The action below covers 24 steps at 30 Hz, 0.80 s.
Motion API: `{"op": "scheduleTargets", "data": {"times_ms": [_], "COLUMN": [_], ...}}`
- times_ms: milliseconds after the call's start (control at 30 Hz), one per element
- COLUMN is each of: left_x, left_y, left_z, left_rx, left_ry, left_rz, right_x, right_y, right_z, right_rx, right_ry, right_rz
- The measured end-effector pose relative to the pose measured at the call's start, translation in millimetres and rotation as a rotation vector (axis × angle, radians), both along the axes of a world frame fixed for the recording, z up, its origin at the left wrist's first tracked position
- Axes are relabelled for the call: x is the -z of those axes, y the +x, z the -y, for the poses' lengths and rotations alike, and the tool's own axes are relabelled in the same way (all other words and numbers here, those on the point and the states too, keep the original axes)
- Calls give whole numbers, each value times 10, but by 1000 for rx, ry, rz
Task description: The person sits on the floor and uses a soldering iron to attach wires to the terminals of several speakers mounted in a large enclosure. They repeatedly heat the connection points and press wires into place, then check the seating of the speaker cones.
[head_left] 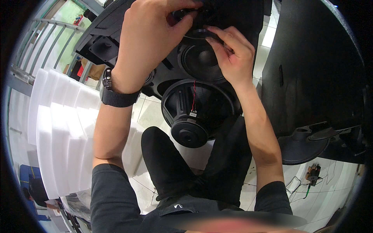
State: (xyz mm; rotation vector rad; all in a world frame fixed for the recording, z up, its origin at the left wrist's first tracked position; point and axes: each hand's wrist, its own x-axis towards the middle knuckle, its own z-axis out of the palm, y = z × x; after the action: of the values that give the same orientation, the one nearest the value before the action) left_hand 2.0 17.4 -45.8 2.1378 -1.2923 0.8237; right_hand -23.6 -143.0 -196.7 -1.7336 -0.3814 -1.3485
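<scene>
A black speaker cabinet [241, 23] stands in front of me, with both my hands at its upper part. My left hand [149, 37], a black watch on its wrist, is closed with fingertips pinched together; what lies between them is dark and mostly hidden. Just right of it my right hand [235, 54] is closed too, thumb and index finger at a thin curved dark edge I cannot identify. Below the hands sits a round speaker cone [204, 58]. Nearer my knees rests a large woofer [188, 130], magnet toward me, with a twisted red-and-black wire [194, 93] ending in a white connector [193, 114].
White foam sheets [64, 128] stand stacked at my left, before a metal railing [50, 27]. On the right looms another black cabinet [311, 73] with a woofer [303, 151] at its lower end. A small dark device [312, 174] with cables lies on the tiled floor.
</scene>
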Motion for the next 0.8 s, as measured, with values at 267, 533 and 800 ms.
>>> {"op": "scheduleTargets", "data": {"times_ms": [267, 533, 800], "left_x": [-104, -169, -63], "left_y": [139, 388, 267], "left_z": [-15, -61, -46], "left_rx": [18, 279, 59], "left_ry": [245, 327, 173], "left_rz": [401, 706, 236], "right_x": [3, -5, -30], "right_y": [24, 9, 4], "right_z": [12, 11, 8], "right_rx": [4, 7, -22], "right_ry": [-13, -10, 1], "right_rz": [36, 14, 10]}}
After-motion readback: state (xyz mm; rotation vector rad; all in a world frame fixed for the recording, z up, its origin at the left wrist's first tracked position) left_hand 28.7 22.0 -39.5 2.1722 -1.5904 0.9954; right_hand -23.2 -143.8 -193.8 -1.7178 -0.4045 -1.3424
